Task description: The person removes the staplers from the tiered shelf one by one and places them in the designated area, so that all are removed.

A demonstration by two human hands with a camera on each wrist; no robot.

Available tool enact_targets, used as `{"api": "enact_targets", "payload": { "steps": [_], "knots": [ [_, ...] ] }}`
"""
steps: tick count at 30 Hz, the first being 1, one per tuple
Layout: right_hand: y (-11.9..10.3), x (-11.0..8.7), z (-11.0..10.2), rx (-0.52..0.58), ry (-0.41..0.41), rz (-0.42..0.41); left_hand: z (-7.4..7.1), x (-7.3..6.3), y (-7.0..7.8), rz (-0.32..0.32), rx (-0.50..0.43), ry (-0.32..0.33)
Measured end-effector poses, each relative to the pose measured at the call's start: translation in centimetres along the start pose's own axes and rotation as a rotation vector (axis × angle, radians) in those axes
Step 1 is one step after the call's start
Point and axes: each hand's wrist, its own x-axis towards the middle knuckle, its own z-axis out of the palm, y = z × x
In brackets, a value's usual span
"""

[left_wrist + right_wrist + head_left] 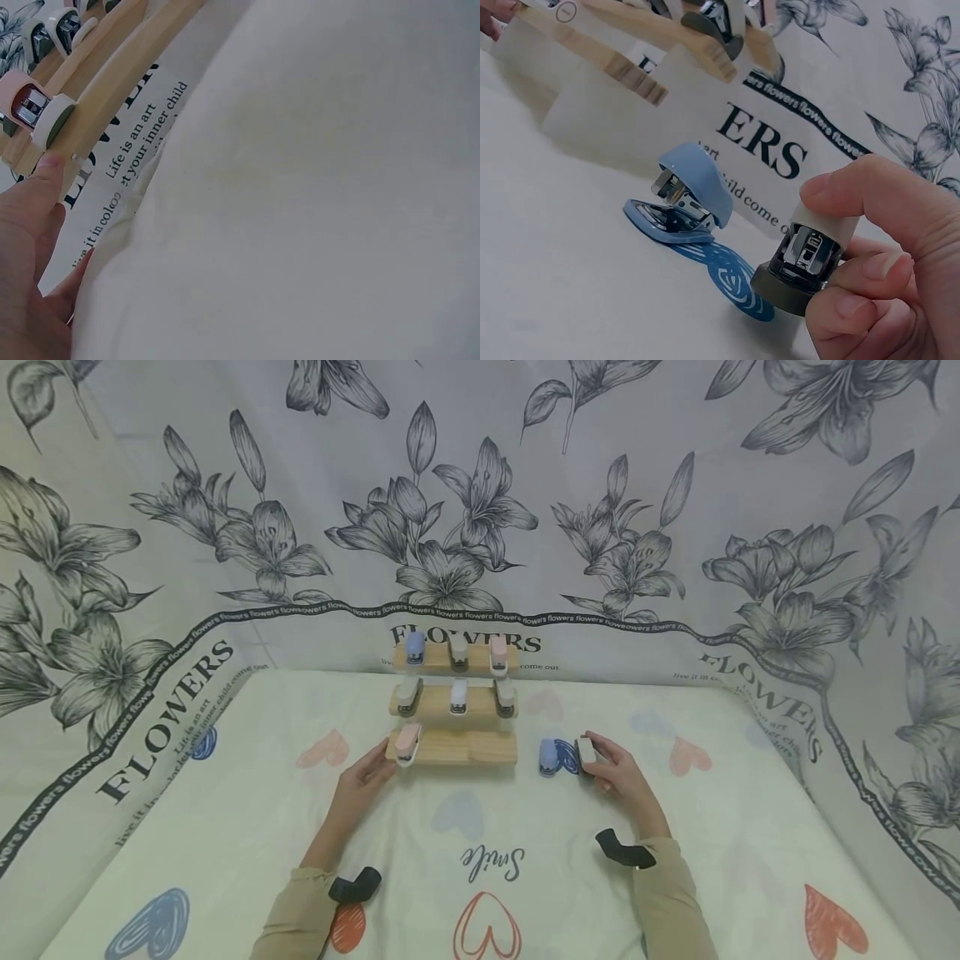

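Note:
In the right wrist view, my right hand (885,255) pinches a small off-white mini stapler (817,240) with a dark base, thumb on one side and curled fingers on the other. A blue mini stapler (686,199) stands just left of it on the cloth, its mouth facing away from my hand. My left hand (367,770) holds the left end of the lowest board of the wooden stand (468,748), thumb against the front edge. Right above that thumb sits a pink mini stapler (34,109) on the board; some left fingers are hidden.
Behind, the middle board (432,700) bears two beige staplers and a white one (458,696). On the top board (478,657) are a blue, a beige and a pink stapler. A heart-patterned cloth (420,835) covers the table; a flower-printed curtain (540,552) hangs behind.

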Motion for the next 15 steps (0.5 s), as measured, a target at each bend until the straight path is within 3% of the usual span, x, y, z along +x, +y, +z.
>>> {"api": "enact_targets", "payload": {
  "steps": [4,15],
  "knots": [
    [0.8,0.3,-0.3,0.063,0.017,0.001,0.1,0.3,-1.6,0.006,0.015,0.001],
    [1.0,0.3,0.0,-0.032,0.078,0.066,0.0,0.2,-1.7,-0.015,0.051,0.008]
  ]
}}
